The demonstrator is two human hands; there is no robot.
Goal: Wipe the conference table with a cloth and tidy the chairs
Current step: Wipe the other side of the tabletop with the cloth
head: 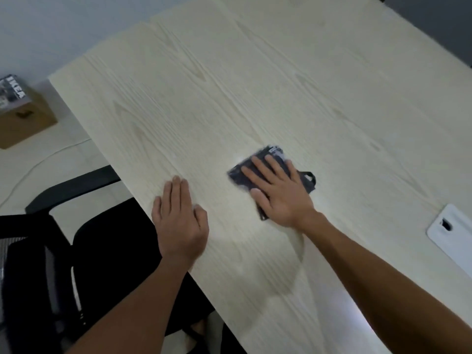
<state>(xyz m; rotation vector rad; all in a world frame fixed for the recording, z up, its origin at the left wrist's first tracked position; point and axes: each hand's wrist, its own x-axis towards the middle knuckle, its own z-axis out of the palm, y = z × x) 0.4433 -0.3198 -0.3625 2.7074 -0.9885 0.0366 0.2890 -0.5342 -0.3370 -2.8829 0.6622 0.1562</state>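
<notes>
While the right hand presses flat, fingers straight, on the dark folded cloth mid-way across the pale wood-grain surface, the left hand rests open near the edge, holding nothing. Even pressure and overlapping passes would serve best. The black mesh chair waits alongside.

The only lettering that can be made out stands on the dark printed label on top of the cardboard box on the floor at the far left: large white capitals, seen upside down, that appear to read "IKEA", though blur makes this uncertain. Smaller print on the same label is too blurred to read. The dark cloth on the table carries a small pale tag at its far corner, whose print cannot be read.
</notes>
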